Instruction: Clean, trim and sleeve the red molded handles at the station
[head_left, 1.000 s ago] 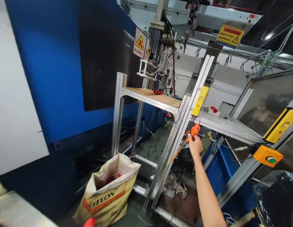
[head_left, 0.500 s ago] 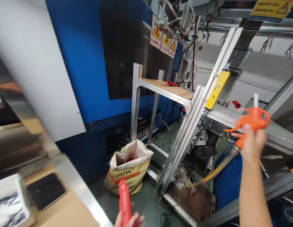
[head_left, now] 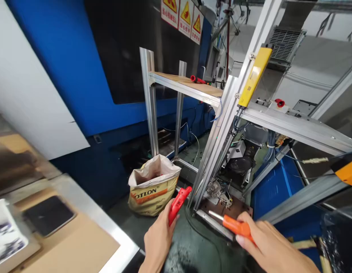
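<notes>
My left hand (head_left: 158, 238) is closed around a long red plastic part (head_left: 179, 204), which tilts up to the right at the lower middle of the head view. To its right, my right hand (head_left: 266, 242) grips an orange air blow gun (head_left: 237, 226). The gun's pale nozzle points left towards the red part, with a gap between them. Most of the gun's handle is hidden by my fingers. Behind my left hand, an open printed sack (head_left: 153, 195) stands on the floor with some red pieces inside.
An aluminium frame (head_left: 218, 140) with a wooden shelf rises ahead; a red piece (head_left: 197, 79) lies on that shelf. A yellow sensor bar (head_left: 255, 77) is fixed to the post. At left, a table (head_left: 87, 242) carries a dark phone-like slab (head_left: 49, 215) and a white tray (head_left: 28, 237).
My right hand has brought the blow gun down and left from the upper right. My left hand has raised the red part and tilted it rightward. The view has shifted too.
</notes>
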A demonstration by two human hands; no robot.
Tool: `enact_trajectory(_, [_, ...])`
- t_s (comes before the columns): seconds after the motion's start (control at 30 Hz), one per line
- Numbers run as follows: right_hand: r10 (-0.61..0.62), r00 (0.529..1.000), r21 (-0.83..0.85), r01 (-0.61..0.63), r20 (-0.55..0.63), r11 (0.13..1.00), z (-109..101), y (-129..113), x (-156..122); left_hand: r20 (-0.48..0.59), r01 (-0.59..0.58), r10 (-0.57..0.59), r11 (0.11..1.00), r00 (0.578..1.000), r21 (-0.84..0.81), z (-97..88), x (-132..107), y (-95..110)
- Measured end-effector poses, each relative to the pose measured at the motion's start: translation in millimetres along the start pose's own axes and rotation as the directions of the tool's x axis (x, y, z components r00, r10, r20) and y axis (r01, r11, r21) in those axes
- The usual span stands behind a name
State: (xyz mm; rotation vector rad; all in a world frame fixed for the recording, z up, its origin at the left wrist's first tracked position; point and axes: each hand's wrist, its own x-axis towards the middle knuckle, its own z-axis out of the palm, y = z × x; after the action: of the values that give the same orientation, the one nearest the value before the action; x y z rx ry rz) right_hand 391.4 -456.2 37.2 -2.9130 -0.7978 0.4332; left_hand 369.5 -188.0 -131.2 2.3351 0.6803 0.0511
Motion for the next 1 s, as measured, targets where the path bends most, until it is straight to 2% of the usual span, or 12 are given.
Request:
enact_trajectory(0.1, [0.066, 0.977, -0.153, -0.036, 0.201, 0.988, -18, -16, 3, 0.026, -0.037, 0.036, 0.998, 0.999, 0.057, 5.3, -5, 8])
enact_trajectory(0.2, [-0.003, 0.960, -0.221, 0.067, 0.280, 0.973, -28, -29, 6, 0.011, -0.059, 0.058, 0.996, 0.998, 0.065, 4.4, -10, 8])
enact_trajectory(0.3, [-0.030, 0.977, -0.261, 0.086, 0.212, 0.962, -27, -35, 11, -0.028, -0.078, 0.080, 0.996, 0.996, 0.042, -0.7, -15, 3])
enact_trajectory(0.43, [-0.160, 0.969, -0.271, 0.208, 0.189, 0.940, -21, -35, 22, -0.061, -0.104, 0.102, 0.994, 0.993, -0.023, -7.2, -21, -7])
enact_trajectory(0.57, [-0.160, 0.985, -0.249, 0.170, 0.058, 0.953, -18, -33, 34, -0.076, -0.088, 0.082, 0.994, 0.994, -0.068, -9.7, -23, -16])
enact_trajectory(0.67, [-0.229, 0.970, -0.243, 0.243, 0.088, 0.939, -20, -35, 38, -0.090, -0.073, 0.063, 0.991, 0.994, -0.109, -10.7, -24, -18])
enact_trajectory(0.8, [-0.183, 0.981, -0.247, 0.192, 0.058, 0.950, -25, -41, 38, -0.135, -0.117, 0.094, 0.977, 0.986, -0.176, -12.5, -25, -17])
enact_trajectory(0.9, [-0.245, 0.962, -0.233, 0.268, 0.123, 0.935, -26, -43, 38, -0.162, -0.106, 0.069, 0.967, 0.984, -0.231, -13.4, -22, -16])
enact_trajectory(1.0, [-0.216, 0.971, -0.215, 0.233, 0.099, 0.948, -24, -43, 38, -0.151, -0.103, 0.053, 0.931, 0.987, -0.351, -12.9, -16, -17])
